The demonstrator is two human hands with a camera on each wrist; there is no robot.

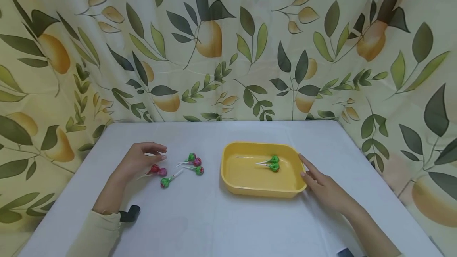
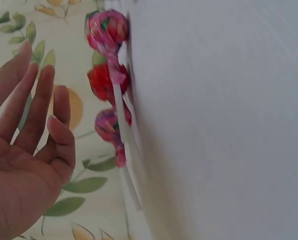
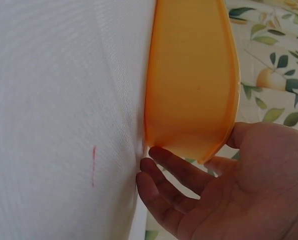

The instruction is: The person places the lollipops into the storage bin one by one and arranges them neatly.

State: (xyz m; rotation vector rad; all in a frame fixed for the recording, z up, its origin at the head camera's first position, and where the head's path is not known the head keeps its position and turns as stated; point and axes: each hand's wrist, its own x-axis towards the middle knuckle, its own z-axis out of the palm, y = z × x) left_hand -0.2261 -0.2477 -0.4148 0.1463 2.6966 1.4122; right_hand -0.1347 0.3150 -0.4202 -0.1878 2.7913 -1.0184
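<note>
My left hand (image 1: 137,162) hovers at the left over wrapped lollipops, its fingers loosely bent with nothing between them. Beneath it lie a red lollipop (image 1: 154,168) and a pink lollipop (image 1: 162,172); the left wrist view shows the red lollipop (image 2: 101,81) between two pink ones. Nearby are a green lollipop (image 1: 165,183) and a small cluster with another pink lollipop (image 1: 197,162). On the right, my right hand (image 1: 323,187) touches the end of a yellow tray (image 1: 264,191), thumb and fingers extended against its rim. Two green lollipops (image 1: 274,167) lie inside the tray.
A white cloth (image 1: 214,225) covers the table. Behind it hangs a curtain (image 1: 228,70) printed with leaves and fruit. A black strap piece (image 1: 130,213) sits on the left wrist, and a dark object (image 1: 345,252) shows near the right forearm.
</note>
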